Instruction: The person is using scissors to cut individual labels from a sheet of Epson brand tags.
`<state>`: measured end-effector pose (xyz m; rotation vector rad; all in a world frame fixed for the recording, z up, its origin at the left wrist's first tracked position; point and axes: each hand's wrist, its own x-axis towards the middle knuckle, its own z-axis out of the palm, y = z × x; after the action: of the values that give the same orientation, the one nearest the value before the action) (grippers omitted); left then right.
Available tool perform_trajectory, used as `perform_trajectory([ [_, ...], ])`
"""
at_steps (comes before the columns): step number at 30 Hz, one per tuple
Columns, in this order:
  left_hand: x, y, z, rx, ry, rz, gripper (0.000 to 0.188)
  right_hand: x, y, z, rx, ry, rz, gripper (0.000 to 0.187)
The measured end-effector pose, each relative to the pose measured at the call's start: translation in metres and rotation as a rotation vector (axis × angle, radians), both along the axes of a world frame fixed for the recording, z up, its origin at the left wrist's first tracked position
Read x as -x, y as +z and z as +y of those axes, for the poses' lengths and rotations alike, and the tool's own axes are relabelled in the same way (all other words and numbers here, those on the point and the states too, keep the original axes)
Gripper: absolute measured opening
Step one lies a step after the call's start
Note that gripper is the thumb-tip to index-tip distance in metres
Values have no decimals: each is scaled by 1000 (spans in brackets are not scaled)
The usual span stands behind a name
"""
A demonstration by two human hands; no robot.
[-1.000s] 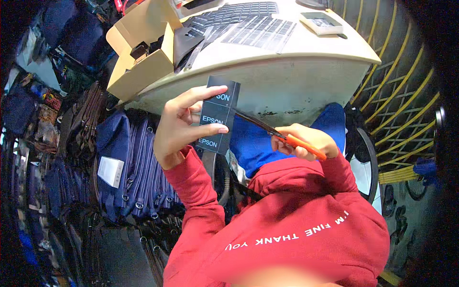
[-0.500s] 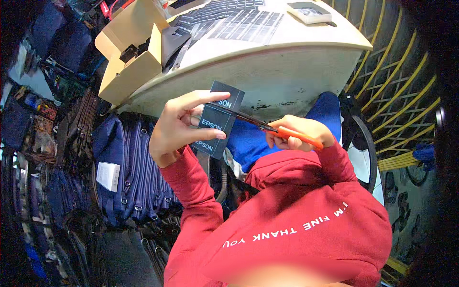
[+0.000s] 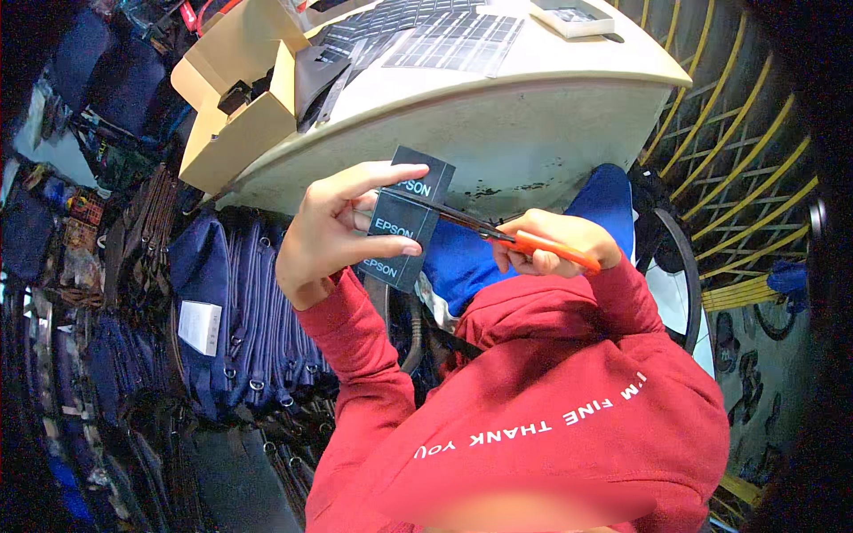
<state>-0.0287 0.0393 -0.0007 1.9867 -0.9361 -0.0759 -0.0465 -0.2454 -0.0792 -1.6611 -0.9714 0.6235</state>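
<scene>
Orange-handled scissors (image 3: 503,235); black, white-lettered strip (image 3: 399,216); bags (image 3: 251,311) perhaps navy.

The scissors (image 3: 498,234) pair smooth orange plastic handles with dark metal blades; the black strip (image 3: 404,218) looks smooth. Matt brown cardboard forms the box (image 3: 235,151) at the left edge of the smooth, pale surface (image 3: 577,64).

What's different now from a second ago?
The scissors in the right hand moved left: their blades, earlier at the right edge of the dark strip, now reach across it between its top and middle panels. Whether it is cut through can't be told. Nothing was let go; the left hand still pinches the strip.
</scene>
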Motion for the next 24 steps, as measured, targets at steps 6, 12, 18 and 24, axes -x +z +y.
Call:
perform_trajectory([
  [6, 0, 1, -1, -24, 4, -18, 65, -1, -1, 0, 33, 8, -43, 59],
  [12, 4, 6, -2, -10, 7, 8, 65, 4, 3, 1, 56, -44, 9, 52],
  [18, 2, 1, 1, -1, 6, 33, 65, 5, 9, 1, 123, -74, -16, 50],
  [24, 0, -3, 3, 31, 1, 73, 66, 5, 9, 0, 258, -112, 92, 51],
])
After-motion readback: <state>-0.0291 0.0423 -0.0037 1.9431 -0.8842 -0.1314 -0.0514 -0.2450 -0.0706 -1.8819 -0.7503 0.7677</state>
